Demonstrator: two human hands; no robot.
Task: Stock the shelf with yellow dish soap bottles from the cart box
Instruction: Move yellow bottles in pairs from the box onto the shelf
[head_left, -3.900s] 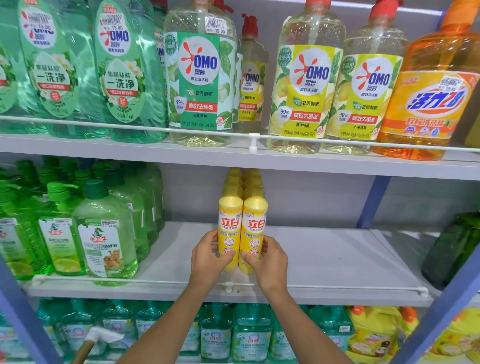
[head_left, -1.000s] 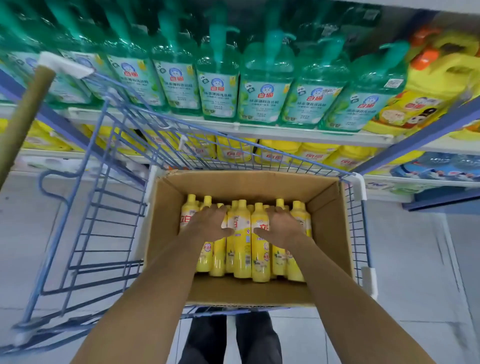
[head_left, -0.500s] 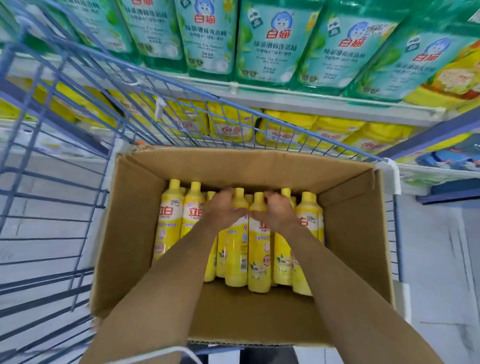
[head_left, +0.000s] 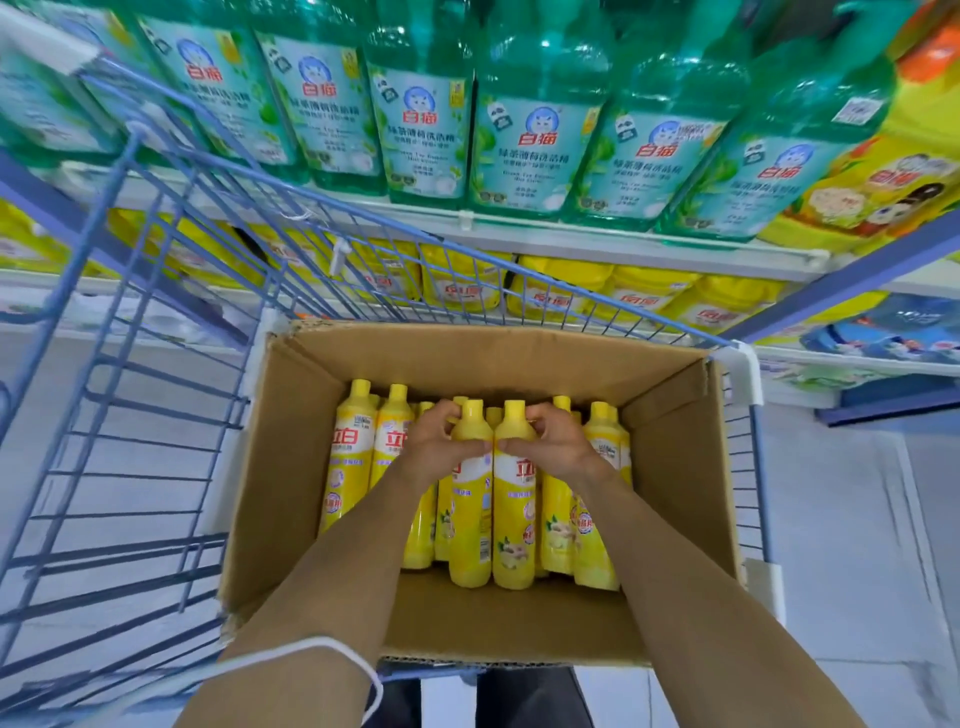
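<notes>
Yellow bottles (head_left: 470, 499) sit clamped, one by each hand's fingers (head_left: 540, 421): lift both straight up, clearing neighbours and the cardboard box's (head_left: 675, 467) far edge.

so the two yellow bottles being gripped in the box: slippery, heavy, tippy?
Probably rigid: the two yellow bottles hold shape under the left hand and right hand. Glossy plastic looks slick. Tall and narrow, so likely tippy once stood alone.

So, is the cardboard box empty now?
No, the cardboard box in the cart holds many yellow dish soap bottles, two gripped by the hands.
</notes>
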